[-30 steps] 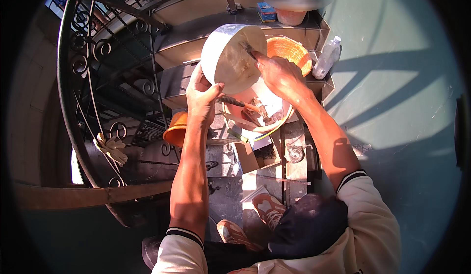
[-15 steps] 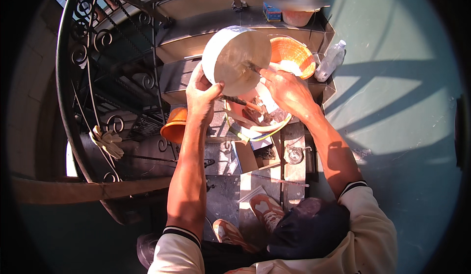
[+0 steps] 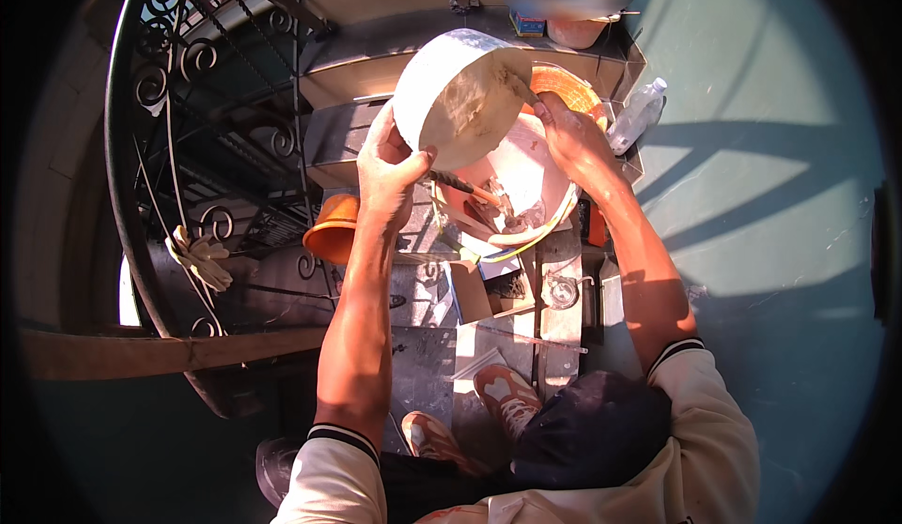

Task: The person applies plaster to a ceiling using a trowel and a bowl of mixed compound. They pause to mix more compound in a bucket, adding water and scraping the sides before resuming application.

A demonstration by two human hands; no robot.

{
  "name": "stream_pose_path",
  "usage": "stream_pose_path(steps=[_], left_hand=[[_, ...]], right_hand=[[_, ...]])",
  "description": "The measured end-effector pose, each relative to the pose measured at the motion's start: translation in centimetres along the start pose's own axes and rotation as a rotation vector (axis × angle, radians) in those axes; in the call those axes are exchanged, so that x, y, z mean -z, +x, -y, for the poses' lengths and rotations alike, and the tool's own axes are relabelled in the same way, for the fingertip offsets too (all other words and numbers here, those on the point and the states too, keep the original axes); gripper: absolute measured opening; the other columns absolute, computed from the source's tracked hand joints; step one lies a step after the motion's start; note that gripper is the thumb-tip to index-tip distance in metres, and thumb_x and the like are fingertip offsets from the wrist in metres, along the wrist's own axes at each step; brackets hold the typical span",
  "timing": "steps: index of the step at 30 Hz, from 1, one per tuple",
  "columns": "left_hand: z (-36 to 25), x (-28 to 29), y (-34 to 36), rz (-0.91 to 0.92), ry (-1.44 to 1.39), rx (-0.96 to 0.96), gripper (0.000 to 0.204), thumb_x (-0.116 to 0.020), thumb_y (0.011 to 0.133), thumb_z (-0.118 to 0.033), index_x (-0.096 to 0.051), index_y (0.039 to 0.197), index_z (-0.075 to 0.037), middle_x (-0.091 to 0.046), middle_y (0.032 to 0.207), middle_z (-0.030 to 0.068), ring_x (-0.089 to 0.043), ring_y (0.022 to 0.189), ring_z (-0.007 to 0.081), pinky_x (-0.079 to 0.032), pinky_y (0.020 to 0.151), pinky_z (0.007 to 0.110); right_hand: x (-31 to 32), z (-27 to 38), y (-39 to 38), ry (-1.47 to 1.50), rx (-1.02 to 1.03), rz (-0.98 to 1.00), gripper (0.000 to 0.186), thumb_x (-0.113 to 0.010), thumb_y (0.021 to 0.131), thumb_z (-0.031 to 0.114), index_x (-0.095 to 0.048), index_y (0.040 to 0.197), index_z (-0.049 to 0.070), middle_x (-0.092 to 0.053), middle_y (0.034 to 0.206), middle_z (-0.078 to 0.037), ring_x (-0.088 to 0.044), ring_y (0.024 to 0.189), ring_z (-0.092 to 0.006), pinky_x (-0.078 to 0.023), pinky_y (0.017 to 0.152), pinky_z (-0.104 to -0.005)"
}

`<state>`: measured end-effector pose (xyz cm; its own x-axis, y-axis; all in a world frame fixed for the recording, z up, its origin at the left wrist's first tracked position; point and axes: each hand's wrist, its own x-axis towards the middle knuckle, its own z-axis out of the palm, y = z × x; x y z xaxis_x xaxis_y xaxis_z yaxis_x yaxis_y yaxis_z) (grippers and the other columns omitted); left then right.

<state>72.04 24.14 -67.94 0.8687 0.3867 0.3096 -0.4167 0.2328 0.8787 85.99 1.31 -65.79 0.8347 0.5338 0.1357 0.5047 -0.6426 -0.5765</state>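
My left hand (image 3: 387, 162) grips a round white tub (image 3: 460, 111) by its side, thumb on the near rim. The tub is tipped, so its smeared inner face shows. My right hand (image 3: 573, 139) is closed at the tub's right edge on a thin, flat tool (image 3: 522, 90) that touches the inside; its exact kind is hard to make out. Below stands a wide pale bucket (image 3: 564, 209), with a dark-handled tool (image 3: 460, 184) lying across it and wet-looking residue at the bottom.
An orange basket (image 3: 568, 81) sits behind the bucket, an orange pot (image 3: 334, 230) left. A plastic bottle (image 3: 639, 115) stands right. Nearer are an open cardboard box (image 3: 474, 294) and a tape measure-like round thing (image 3: 564, 291). A black iron railing (image 3: 122, 148) curves along the left; stairs (image 3: 376, 83) rise ahead.
The tub has risen slightly and tilted further. My right hand has moved right and up, from the tub's middle to its right edge, uncovering more of the bucket.
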Motion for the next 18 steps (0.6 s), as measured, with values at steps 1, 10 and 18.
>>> stream_pose_path(steps=[1,10,18], left_hand=[[-0.2,-0.4,0.3,0.013,0.000,-0.034,0.081,-0.072,0.074,0.000,-0.049,0.151,0.003,-0.062,0.138,0.0125,-0.058,0.130,0.0235,-0.043,0.115,0.040],[0.4,-1.8,0.4,0.026,0.032,-0.059,0.079,-0.070,0.072,0.005,-0.051,0.149,0.004,-0.062,0.139,0.0119,-0.058,0.130,0.0221,-0.045,0.113,0.038],[2.5,-1.2,0.7,-0.108,-0.053,0.036,0.077,-0.070,0.078,0.011,-0.049,0.152,0.002,-0.061,0.141,0.0131,-0.058,0.130,0.0221,-0.047,0.112,0.037]], right_hand=[[-0.3,-0.8,0.3,0.000,-0.006,-0.013,0.033,-0.047,0.111,0.024,-0.059,0.136,0.005,-0.075,0.112,-0.023,-0.074,0.099,-0.0382,-0.055,0.083,-0.0463],[-5.2,-0.2,-4.4,1.053,-0.408,0.474,0.040,-0.043,0.112,0.041,-0.052,0.129,0.006,-0.055,0.075,-0.003,-0.046,0.050,-0.0089,-0.037,0.039,-0.0251],[-3.9,0.7,-5.1,1.242,-0.228,0.544,0.039,-0.042,0.115,0.039,-0.055,0.127,0.005,-0.064,0.079,-0.007,-0.052,0.048,-0.0088,-0.041,0.040,-0.0242]])
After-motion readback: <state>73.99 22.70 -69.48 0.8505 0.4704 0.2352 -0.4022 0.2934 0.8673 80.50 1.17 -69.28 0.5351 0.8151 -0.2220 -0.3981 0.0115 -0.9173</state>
